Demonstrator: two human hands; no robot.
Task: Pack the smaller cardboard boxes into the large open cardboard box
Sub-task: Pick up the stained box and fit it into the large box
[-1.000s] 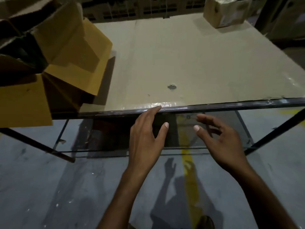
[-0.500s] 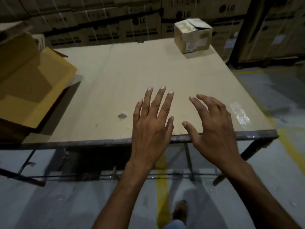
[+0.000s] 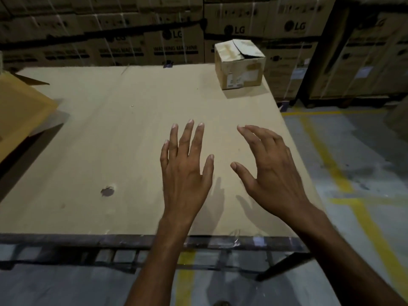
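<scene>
While both hands are hovering empty over the desk [image 3: 110, 133], one small cardboard box [image 3: 239, 64] is sitting at the far right corner.

Left hand [image 3: 185, 173] is hanging palm down over the middle of the desk, fingers [image 3: 189, 138] spread and straight, gripping nothing. Right hand [image 3: 271, 171] is hovering just beside it, nearer the right edge, fingers curled loosely and apart, also gripping nothing. Small box is resting upright, well apart from both hands, turned slightly so one corner is facing the camera; it is looking nearly cubic, so no clear long axis is showing. Its top flaps are lying closed but creased, and a pale label is showing on the near right face. Yellow flap of the large open cardboard box [image 3: 19, 115] is jutting in at the left edge, opening out of view. Stacked printed cartons [image 3: 154, 38] are lining the wall behind the desk.
</scene>
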